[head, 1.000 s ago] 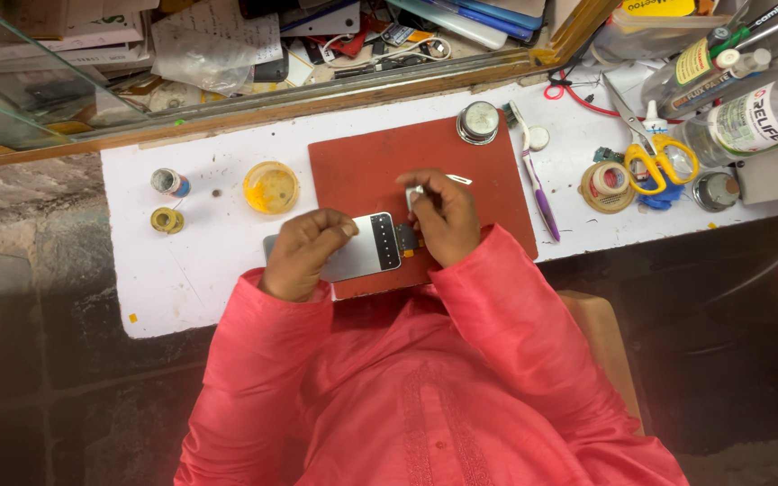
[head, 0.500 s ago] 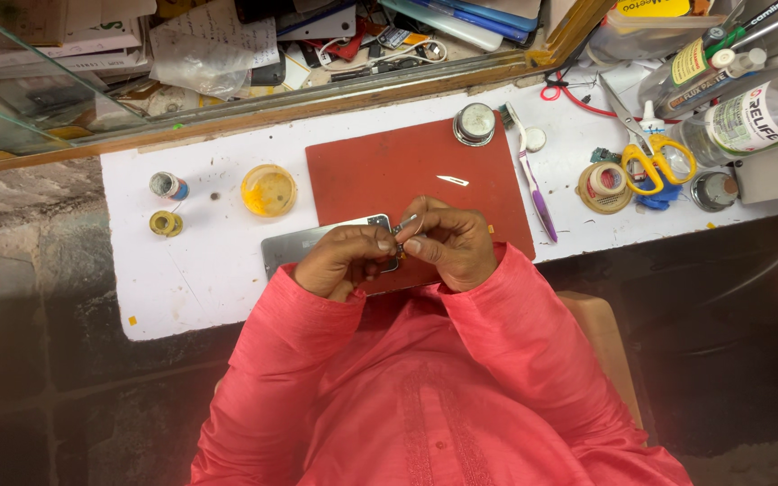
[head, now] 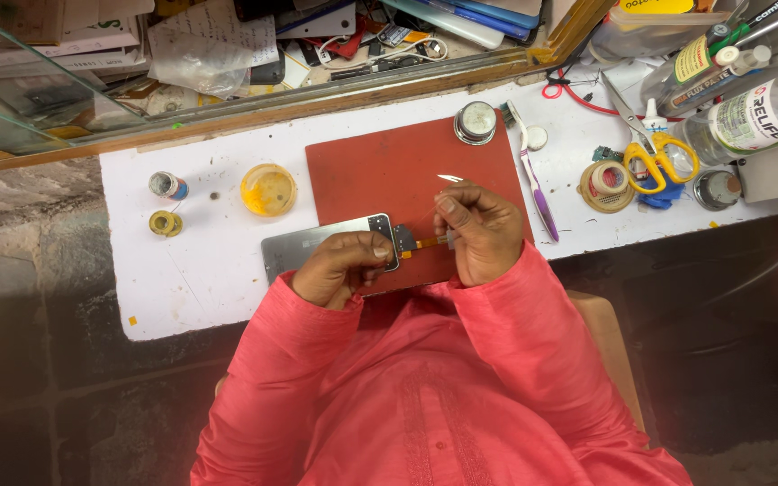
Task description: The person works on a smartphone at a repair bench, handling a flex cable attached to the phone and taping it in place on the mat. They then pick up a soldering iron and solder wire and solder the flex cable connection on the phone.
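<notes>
On the red mat [head: 389, 175] at the middle of the white bench [head: 200, 270], my left hand [head: 339, 268] curled over the near end of the grey phone [head: 317, 245], fingers pressed down so it would not slide. My right hand [head: 483, 232] pinched the end of the thin orange ribbon cable [head: 427, 242] that ran out from the phone's corner, holding it taut and just clear of the mat. A small white sliver [head: 450, 178] lay beyond my knuckles. Yellow-handled scissors [head: 650, 153] and a purple brush [head: 533, 180] sat well apart, within reach on the right.
</notes>
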